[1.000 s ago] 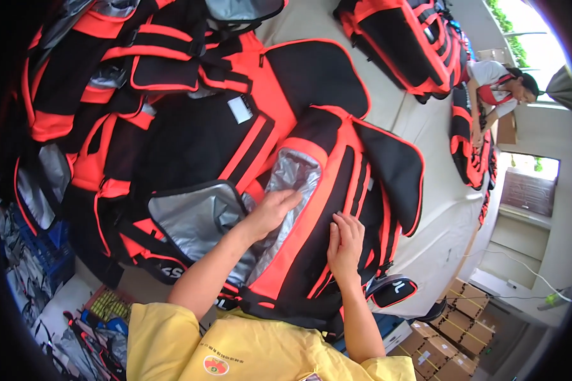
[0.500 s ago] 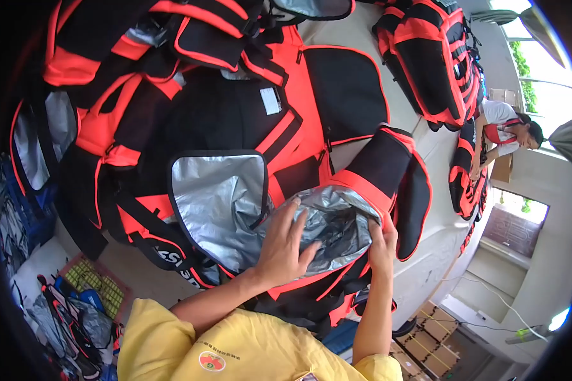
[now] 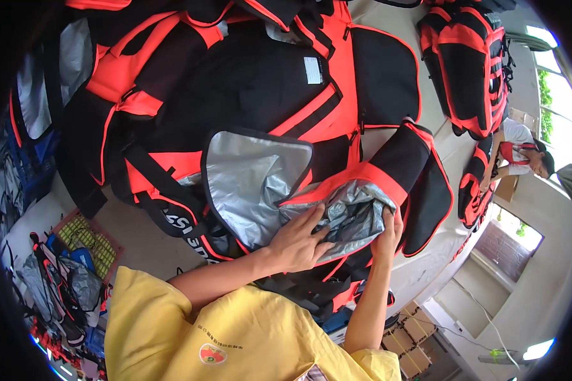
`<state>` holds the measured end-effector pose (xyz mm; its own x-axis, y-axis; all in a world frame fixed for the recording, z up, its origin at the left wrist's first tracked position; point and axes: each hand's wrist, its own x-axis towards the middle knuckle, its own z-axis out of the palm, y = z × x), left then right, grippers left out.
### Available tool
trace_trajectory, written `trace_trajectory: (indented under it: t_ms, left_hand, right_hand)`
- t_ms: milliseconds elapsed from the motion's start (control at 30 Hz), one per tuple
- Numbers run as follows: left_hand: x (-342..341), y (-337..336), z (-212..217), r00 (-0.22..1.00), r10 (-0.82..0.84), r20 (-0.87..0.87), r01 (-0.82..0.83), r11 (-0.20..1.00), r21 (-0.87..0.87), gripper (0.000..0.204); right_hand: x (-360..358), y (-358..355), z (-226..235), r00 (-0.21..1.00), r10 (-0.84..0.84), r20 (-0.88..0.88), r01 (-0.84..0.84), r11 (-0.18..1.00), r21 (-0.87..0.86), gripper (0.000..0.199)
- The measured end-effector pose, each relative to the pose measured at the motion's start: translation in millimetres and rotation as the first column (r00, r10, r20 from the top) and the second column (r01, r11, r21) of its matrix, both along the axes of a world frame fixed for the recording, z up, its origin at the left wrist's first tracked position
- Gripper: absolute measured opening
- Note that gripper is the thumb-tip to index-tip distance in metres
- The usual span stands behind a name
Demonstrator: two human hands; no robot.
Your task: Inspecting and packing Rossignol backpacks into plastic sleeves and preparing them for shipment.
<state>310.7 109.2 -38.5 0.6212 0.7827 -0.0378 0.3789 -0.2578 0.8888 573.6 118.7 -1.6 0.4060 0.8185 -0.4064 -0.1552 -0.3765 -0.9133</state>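
In front of me lies a black and orange-red insulated bag (image 3: pixel 388 181), its mouth spread to show crinkled silver lining (image 3: pixel 356 213). My left hand (image 3: pixel 300 244) rests at the left side of the mouth, fingers stretched over the silver lining and thumb apart. At the right end of the mouth, my right hand (image 3: pixel 388 236) pinches the bag's rim between thumb and fingers. A silver-lined flap (image 3: pixel 254 184) with dark edging stands folded out just left of the mouth. The inside bottom of the bag is hidden by lining folds.
More black and orange-red bags (image 3: pixel 235 82) pile up ahead and to the left. Another stack of bags (image 3: pixel 467 70) lies far right on the pale table (image 3: pixel 419 143), near a co-worker (image 3: pixel 521 152). Cardboard boxes (image 3: pixel 410 346) stand low on the right; a yellow grid mat (image 3: pixel 89 244) lies at left.
The view has shifted, so the bags appear farther right. My left fingers have come down onto the lining, and the bag's mouth looks narrower. My right hand keeps hold of the rim.
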Motion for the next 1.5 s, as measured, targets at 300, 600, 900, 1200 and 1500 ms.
trace_trajectory:
  t_ms: [300,600,900,1200,1500]
  left_hand:
    - [-10.2,-1.3,7.6,0.996,-0.007,-0.087,0.016,0.995,0.101,0.059]
    - [-17.8,11.1,-6.4,0.999,-0.036,0.008,0.037,0.983,-0.18,0.044]
    - [-14.1,21.5,-8.8,0.984,-0.135,-0.116,0.112,0.976,-0.185,0.054]
    - [-19.1,27.5,-26.4,0.981,-0.124,-0.149,0.101,0.983,-0.156,0.055]
    - [-7.2,62.9,27.9,0.929,0.302,-0.214,-0.34,0.925,-0.169,0.047]
  right_hand:
    - [-10.2,4.0,-5.2,0.994,0.041,0.097,-0.038,0.999,-0.038,0.035]
    - [-100.5,-13.1,120.1,0.746,0.234,0.623,-0.324,0.946,0.033,0.022]
    - [-120.2,-4.7,282.9,0.907,0.421,0.007,-0.236,0.495,0.836,0.024]
    - [-73.4,-93.7,297.2,0.974,0.14,-0.177,0.091,0.475,0.875,0.031]
    - [7.1,-239.1,236.1,0.999,-0.052,0.014,0.014,0.5,0.866,0.026]
